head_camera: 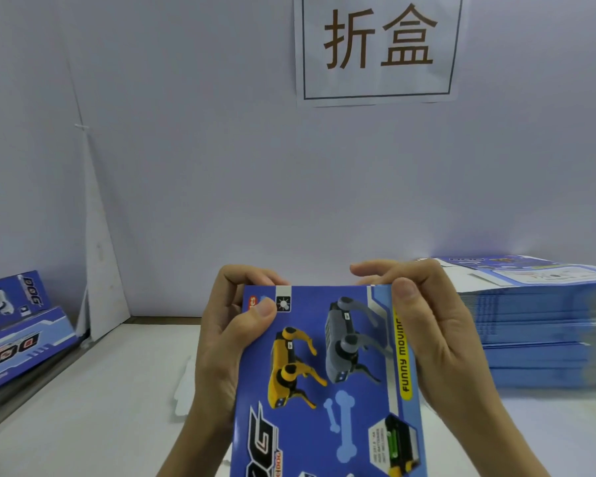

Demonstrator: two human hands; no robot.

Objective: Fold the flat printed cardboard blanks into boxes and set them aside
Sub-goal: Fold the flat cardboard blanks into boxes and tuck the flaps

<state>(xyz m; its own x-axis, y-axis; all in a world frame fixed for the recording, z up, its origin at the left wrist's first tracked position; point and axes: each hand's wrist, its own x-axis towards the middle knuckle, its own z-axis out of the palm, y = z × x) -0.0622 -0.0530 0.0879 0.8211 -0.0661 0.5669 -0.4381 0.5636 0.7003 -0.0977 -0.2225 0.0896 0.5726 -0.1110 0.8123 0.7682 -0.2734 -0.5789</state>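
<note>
Two hands grip one printed cardboard blank (327,383) in the lower centre of the frame, above a pale, matte table (100,390). Its glossy blue face is turned to the camera and shows a yellow and a grey toy dog, pale bone shapes and a yellow strip of lettering. The left hand (227,342) holds the upper left corner, thumb flat on the printed face and fingers curled behind the top edge. The right hand (437,332) holds the upper right corner likewise, thumb on the front and fingers wrapped behind. Whether the piece is flat or partly opened cannot be told. At the right edge of the frame lies a thick stack of flat blanks (537,325), its side a band of thin blue sheet edges. At the lower left, two folded boxes (18,335) of the same print lie tilted. A smooth white wall (221,166) fills the background, with a rectangular paper sign (379,46) at upper right bearing two brown characters.
</note>
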